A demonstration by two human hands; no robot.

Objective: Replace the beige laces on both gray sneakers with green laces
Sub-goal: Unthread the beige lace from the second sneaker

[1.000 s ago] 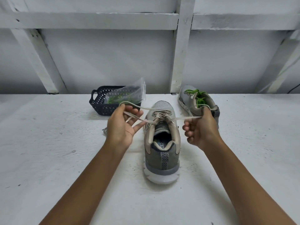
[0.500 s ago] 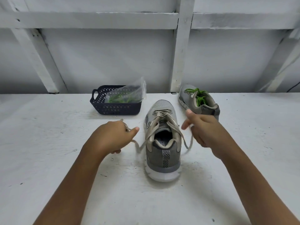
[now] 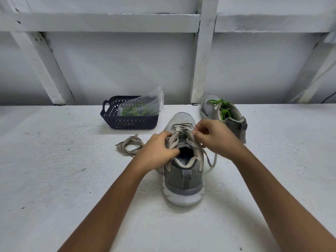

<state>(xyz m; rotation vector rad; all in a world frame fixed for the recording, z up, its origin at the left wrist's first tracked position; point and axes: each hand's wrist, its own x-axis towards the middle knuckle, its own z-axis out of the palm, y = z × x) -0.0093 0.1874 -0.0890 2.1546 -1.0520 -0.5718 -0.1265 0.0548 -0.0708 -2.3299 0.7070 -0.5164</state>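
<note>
Well, nearest me stands the gray sneaker [image 3: 183, 177], heel toward me, light but firm enough to stay put while I tug. Its beige lace [image 3: 182, 127] is flat, soft and limp, threaded through the eyelets, with its ends trailing down both sides. My left hand [image 3: 158, 151] curls its fingers on the lace at the left eyelet row. My right hand [image 3: 214, 137] pinches a crossing near the tongue. The best hold, I judge, is close to each eyelet, drawing slack row by row. Farther left lies a loose coiled lace [image 3: 129, 145]. Beyond it the basket [image 3: 127, 124] holds bagged green laces [image 3: 136, 110], and the far sneaker [image 3: 236, 124] already wears green.
</note>
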